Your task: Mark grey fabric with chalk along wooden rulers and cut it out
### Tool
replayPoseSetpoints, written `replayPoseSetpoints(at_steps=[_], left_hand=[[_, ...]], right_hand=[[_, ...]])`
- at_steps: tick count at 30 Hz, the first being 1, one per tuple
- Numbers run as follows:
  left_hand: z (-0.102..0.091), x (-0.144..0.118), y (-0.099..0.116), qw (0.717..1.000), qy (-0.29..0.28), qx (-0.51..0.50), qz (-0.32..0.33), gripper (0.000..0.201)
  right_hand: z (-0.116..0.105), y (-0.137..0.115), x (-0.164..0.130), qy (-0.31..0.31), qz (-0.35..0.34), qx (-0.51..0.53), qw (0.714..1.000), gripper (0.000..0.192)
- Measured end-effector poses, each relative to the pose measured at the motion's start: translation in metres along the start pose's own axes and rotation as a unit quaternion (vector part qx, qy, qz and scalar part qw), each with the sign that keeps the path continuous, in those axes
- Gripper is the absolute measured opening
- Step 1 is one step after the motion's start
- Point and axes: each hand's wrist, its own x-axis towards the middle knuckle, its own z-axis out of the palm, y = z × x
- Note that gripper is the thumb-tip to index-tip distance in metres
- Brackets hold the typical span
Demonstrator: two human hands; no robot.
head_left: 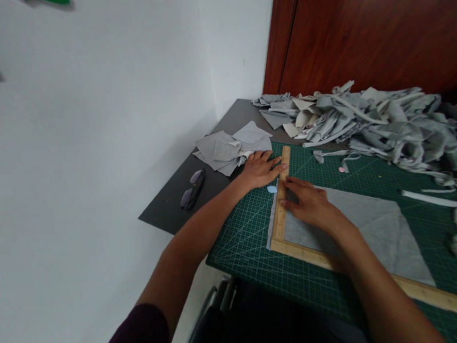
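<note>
A wooden L-square ruler lies on a piece of grey fabric on the green cutting mat. Its short arm runs away from me along the fabric's left end, and its long arm follows the near edge. My left hand is open, fingers spread flat, thumb touching the upper part of the short arm. My right hand grips the short arm with thumb and fingertips from the right side. A strip of fabric shows left of the ruler, beside a small light-blue piece, perhaps tailor's chalk.
Cut grey fabric pieces lie beyond my left hand. Dark glasses rest on the grey tabletop at the left. A large heap of grey scraps fills the back right, before a wooden panel. A white wall borders the left.
</note>
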Motion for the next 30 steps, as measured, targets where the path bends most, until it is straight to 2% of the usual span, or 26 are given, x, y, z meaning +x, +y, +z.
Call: replayPoseSetpoints(at_steps=[4,7,9,12,14,17,30], left_hand=[[0.0,-0.001,0.001,0.997,0.072,-0.004,-0.022,0.061],[0.002,0.002,-0.005,0.994,0.1,-0.038,-0.016,0.045],[0.003,0.006,-0.011,0.993,0.091,-0.072,0.026,0.036],[0.006,0.011,-0.02,0.988,0.027,-0.111,0.108,0.039],[0.007,0.013,-0.023,0.984,-0.012,-0.117,0.13,0.039],[0.008,0.014,-0.024,0.986,-0.028,-0.111,0.125,0.037],[0.007,0.015,-0.02,0.987,-0.022,-0.126,0.098,0.03]], right_hand=[[0.003,0.003,0.0,0.012,-0.004,0.002,1.0,0.051],[0.005,0.004,0.0,0.014,-0.008,0.004,1.0,0.051],[0.005,0.004,0.0,0.015,-0.007,0.001,1.0,0.051],[0.004,0.003,0.0,0.01,-0.007,-0.002,1.0,0.051],[0.003,0.002,0.0,0.004,-0.007,-0.001,1.0,0.051],[0.002,0.002,-0.001,0.002,-0.001,0.002,1.0,0.052],[0.003,0.004,-0.003,0.01,-0.011,0.011,1.0,0.053]])
